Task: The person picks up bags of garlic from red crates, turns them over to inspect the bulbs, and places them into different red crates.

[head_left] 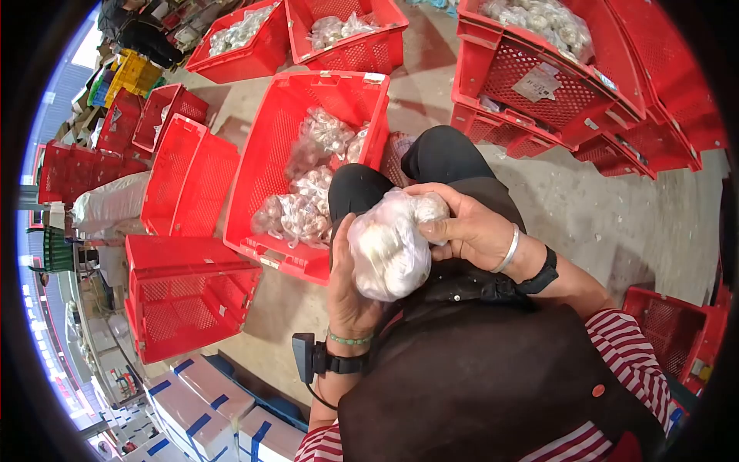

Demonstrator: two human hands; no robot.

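Observation:
A clear plastic bag of garlic bulbs is held above my lap, between my two hands. My left hand cups the bag's left side, its fingers partly hidden behind it. At the bag's other end, my right hand is closed around the gathered plastic and a bulb there, thumb on top. Just beyond my knees stands a red crate with several similar bags of garlic inside.
Stacked red crates with bagged garlic stand at the upper right. More red crates are at the back, and others lie to the left. White boxes with blue tape sit at the lower left. A person stands far back.

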